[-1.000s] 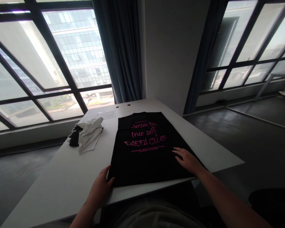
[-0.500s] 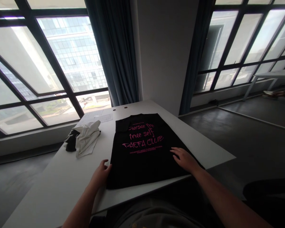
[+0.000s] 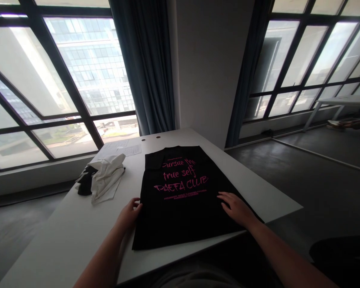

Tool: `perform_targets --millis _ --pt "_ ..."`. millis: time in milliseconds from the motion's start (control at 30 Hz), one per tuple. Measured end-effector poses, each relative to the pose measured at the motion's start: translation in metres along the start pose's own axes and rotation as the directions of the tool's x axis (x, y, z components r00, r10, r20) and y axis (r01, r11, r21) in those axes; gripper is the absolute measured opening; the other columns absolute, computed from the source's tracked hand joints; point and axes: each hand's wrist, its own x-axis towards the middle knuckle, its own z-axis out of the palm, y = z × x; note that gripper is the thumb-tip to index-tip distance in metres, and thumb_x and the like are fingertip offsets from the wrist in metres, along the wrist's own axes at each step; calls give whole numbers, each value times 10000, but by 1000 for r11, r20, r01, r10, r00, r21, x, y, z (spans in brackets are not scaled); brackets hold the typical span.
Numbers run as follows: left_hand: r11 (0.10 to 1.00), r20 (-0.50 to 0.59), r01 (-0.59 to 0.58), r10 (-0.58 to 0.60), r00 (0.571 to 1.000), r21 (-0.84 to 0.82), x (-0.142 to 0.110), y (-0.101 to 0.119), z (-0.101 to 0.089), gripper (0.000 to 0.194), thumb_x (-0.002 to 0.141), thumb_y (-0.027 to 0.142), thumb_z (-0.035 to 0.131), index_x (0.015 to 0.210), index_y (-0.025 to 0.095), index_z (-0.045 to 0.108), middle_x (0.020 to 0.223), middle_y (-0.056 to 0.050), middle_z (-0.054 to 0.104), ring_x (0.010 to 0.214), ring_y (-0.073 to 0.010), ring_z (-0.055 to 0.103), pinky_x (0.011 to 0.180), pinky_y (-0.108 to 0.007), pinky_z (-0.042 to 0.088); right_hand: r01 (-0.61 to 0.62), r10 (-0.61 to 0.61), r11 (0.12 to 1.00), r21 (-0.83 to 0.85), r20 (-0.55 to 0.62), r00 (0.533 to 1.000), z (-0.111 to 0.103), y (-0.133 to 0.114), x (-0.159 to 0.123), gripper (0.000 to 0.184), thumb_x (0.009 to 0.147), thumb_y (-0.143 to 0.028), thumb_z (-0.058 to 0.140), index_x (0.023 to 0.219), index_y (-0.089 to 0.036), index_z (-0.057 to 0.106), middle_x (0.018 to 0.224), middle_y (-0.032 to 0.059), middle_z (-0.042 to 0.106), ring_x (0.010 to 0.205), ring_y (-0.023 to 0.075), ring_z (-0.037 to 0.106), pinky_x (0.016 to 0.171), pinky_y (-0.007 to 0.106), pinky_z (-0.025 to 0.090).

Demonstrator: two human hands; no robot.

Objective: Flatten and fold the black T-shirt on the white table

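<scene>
A black T-shirt (image 3: 180,208) with pink lettering lies folded flat on the white table (image 3: 78,240). My left hand (image 3: 129,214) rests at the shirt's left edge, fingers curled against the fabric; whether they pinch it I cannot tell. My right hand (image 3: 236,208) lies flat on the shirt's right side with fingers stretched out.
A crumpled white garment (image 3: 106,181) and a dark item (image 3: 84,185) lie on the table's left. Sheets of paper (image 3: 123,149) sit at the far end. Windows and a dark curtain (image 3: 147,68) stand behind. Another white table (image 3: 342,102) is far right.
My left hand has slid up along the shirt's left edge, away from the near corner. My right hand has stayed on the right side.
</scene>
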Motion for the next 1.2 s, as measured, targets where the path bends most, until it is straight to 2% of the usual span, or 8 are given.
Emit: perform_targets --millis 267,433,533,633,767,933,1067,1200 --pt "922 -79 87 -61 995 378 32 18 -5 378 1007 463 460 1203 199 646 1043 -129 792 987 -290 745 769 -334 490 -64 64 997 34 3 998 3 7 0 400 942 -368 480 1188 -239 768 1362 101 704 1290 304 632 1147 529 482" --pt "901 -47 78 -64 997 426 47 31 -2 372 996 506 484 1041 189 674 1037 -156 785 980 -316 743 753 -354 491 -172 172 980 99 8 985 1 14 8 364 926 -429 493 1055 -267 793 1279 88 745 1221 312 676 1099 516 520" --pt "899 -59 69 -48 997 432 46 29 2 330 1008 467 477 1039 197 664 1020 -145 783 971 -301 739 756 -350 484 -219 222 969 112 -20 975 3 2 31 359 937 -428 472 1003 -268 787 1139 87 780 1107 300 716 1019 478 560" --pt "898 -71 69 -42 997 435 46 27 5 312 1025 442 450 1026 202 649 1002 -130 777 957 -279 735 761 -340 475 -149 152 980 130 -18 988 13 -31 77 338 948 -409 477 985 -261 779 1092 82 781 1074 287 712 998 447 550" --pt "904 -95 60 -21 995 424 48 29 8 241 1014 367 448 1002 207 628 1016 -111 751 936 -261 722 769 -339 467 28 -48 978 208 93 994 41 -103 166 298 957 -334 505 988 -240 786 1078 74 779 1064 258 708 997 401 530" --pt "924 -129 15 38 991 383 52 31 11 125 951 264 500 974 212 611 1113 -98 695 989 -231 688 831 -325 464 192 -248 961 201 306 919 99 -199 282 272 963 -320 582 1112 -251 799 1096 52 786 1017 225 708 945 324 523" --pt "953 -106 4 30 994 304 56 26 10 109 947 239 511 1015 222 594 1046 -73 718 985 -234 691 828 -327 462 209 -196 978 15 424 884 151 -249 356 321 964 -350 616 1231 -253 765 1175 59 765 1104 233 675 980 304 499" --pt "977 -86 27 -9 996 213 56 25 9 233 951 274 555 1181 245 581 1094 -40 746 1016 -223 709 840 -309 469 151 -88 982 -109 446 891 197 -269 404 421 983 -373 566 1354 -226 701 1407 141 630 1284 310 586 1059 396 475"
